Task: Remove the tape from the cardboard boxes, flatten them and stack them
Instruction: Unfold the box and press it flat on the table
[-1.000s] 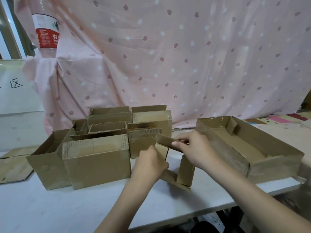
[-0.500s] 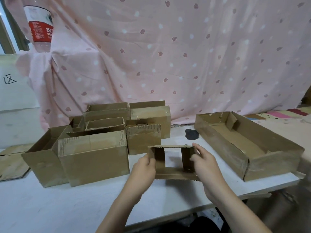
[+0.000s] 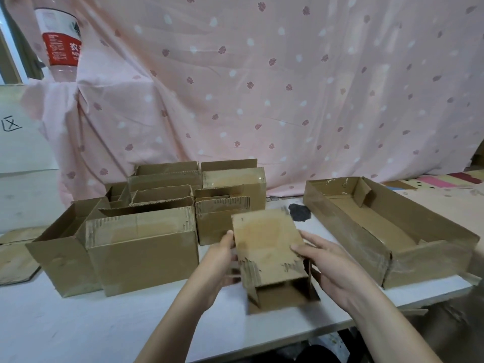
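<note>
Head view — forward-down, close over table (image 3: 78, 336)

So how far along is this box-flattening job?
Early on. Done: some flat cardboard lies at the far left. In hand: both hands, left and right, hold one small box. Left: the cluster of upright boxes and the long tray box.

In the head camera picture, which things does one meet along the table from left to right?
Flat cardboard piece → open box → large closed-front box → left hand → small box held in both hands → right hand → long shallow box.
</note>
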A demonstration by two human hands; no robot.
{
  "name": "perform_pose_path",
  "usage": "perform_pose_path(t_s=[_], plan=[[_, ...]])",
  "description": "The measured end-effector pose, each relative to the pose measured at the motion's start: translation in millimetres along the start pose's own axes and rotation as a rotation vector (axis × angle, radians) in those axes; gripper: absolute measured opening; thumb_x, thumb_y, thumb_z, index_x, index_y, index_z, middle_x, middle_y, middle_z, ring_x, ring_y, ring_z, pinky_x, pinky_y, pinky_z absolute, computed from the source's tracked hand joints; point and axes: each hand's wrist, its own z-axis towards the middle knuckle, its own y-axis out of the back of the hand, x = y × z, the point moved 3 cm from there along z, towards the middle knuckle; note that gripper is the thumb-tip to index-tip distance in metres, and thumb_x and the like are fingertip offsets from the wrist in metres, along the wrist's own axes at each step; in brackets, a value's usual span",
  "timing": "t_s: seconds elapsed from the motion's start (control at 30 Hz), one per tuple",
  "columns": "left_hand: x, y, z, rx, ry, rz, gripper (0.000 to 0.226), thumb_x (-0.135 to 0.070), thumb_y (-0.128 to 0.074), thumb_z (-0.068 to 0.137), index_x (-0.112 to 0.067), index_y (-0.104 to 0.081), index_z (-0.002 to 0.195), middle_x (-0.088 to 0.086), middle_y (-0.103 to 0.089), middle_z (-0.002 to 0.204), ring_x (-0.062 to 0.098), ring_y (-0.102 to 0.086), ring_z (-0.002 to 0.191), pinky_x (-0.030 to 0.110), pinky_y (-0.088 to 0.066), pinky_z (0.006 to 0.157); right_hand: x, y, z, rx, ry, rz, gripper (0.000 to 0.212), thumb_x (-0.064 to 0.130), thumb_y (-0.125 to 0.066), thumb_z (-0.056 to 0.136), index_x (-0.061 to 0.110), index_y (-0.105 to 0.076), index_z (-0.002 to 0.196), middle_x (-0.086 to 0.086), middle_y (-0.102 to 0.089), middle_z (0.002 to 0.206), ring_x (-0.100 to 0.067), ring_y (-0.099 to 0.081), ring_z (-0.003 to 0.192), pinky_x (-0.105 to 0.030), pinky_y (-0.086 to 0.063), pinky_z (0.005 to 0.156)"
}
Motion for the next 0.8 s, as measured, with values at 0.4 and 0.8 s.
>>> perform_pose_path(t_s=[0.4,0.8], plan=[[-19.1,7.5,-12.2,-0.194,-0.304,-0.017,0.042,-0.047,-0.059,0.094,-0.005,-0.062,0.101,0.008,-0.073,0.099,0.023,-0.073,0.092,0.04,-0.059,0.086,15.1,-1.0,-8.3,0.061,0.172,-0.114,0.045,0.064,-0.062,0.086,0.034,-0.07,0.119,0.006,-0.07,0.119,-0.012,-0.063,0.111,-0.036,-0.045,0.102],[-19.2,-3.4,-6.0,-0.225,-0.195,0.409,0.033,-0.032,-0.038,0.099,-0.012,-0.064,0.1,0.01,-0.067,0.099,0.027,-0.062,0.095,0.041,-0.051,0.085,-0.5,-15.6,0.8,-0.006,0.049,-0.047,0.02,0.015,-0.05,0.095,0.026,-0.066,0.097,-0.005,-0.059,0.09,-0.021,-0.049,0.083,-0.037,-0.037,0.078]])
